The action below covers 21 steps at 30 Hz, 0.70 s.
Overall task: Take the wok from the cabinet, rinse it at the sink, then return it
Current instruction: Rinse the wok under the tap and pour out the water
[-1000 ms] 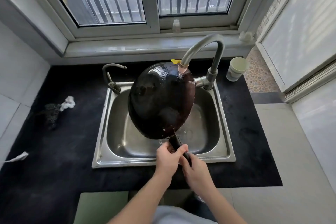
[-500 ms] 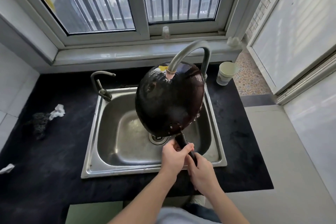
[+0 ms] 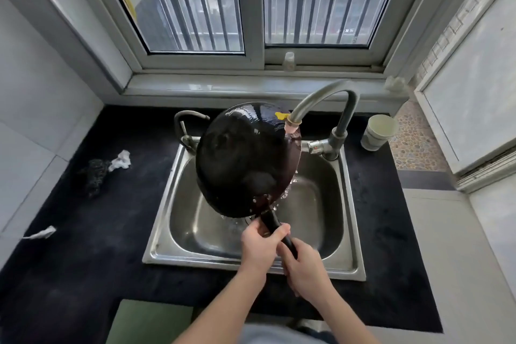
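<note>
Relative to the spout (image 3: 315,98), the wok (image 3: 245,159) has swung leftward since half a second ago, so that the nozzle now meets its far right rim rather than the middle of its back. Both hands clasp the handle (image 3: 272,222): the left hand (image 3: 259,248) wraps it nearer the bowl, with the thumb lying across the top, and the right hand (image 3: 304,268) closes round the near end just behind it. The double grip probably serves to steady a heavy, steeply tilted pan and to turn it under the stream. The wok hangs above the sink (image 3: 195,258), directly beyond the hands and clear of the basin floor, with its rounded underside towards the camera and its hollow turned away towards the spout; this attitude lets the water drain off the lower rim, where splashes (image 3: 287,193) show just beyond the left hand. The wok's surface is glossy black and wet, with a reddish-brown tinge along the right edge and pale rivets where the handle joins. A cup (image 3: 378,132) stands on the counter well beyond and to the right of the right hand. The rinsing step appears to be under way.
</note>
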### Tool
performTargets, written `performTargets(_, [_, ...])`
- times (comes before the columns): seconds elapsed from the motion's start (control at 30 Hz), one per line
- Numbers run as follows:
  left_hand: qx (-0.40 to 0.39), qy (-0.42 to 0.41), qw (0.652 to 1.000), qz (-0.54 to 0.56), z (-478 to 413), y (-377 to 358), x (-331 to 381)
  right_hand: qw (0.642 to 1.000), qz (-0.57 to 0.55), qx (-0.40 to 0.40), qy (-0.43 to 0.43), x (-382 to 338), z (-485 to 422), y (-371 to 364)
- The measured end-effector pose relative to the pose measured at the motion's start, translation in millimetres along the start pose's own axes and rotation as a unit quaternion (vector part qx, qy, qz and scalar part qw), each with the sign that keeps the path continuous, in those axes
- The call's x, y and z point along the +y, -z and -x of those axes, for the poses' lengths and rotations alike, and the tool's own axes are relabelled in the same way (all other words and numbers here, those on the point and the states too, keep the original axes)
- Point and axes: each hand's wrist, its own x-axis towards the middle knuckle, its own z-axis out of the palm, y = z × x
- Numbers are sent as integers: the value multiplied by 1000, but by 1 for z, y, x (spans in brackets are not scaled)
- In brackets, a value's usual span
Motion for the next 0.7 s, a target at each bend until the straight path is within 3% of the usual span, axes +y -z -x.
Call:
performTargets(0.1, [-31, 31, 993, 112, 4, 18, -6, 999, 26, -10, 31, 1, 9, -13])
performTargets(0.2, [-121, 68, 969, 203, 9, 35, -9, 999, 5, -28, 41, 3, 24, -24])
performTargets(0.33, [-180, 53, 974, 130, 20, 60, -18, 999, -27, -38, 18, 8, 45, -39])
performTargets(0.43, [-164, 31, 984, 57, 25, 70, -28, 1000, -21, -4, -8, 14, 58, -58])
performTargets(0.6, [-168, -1, 984, -50, 27, 71, -43, 974, 181, 106, -86, 25, 70, -90])
performTargets(0.7, [-179, -2, 981, -72, 28, 72, -53, 966, 181, 144, -118, 23, 81, -100])
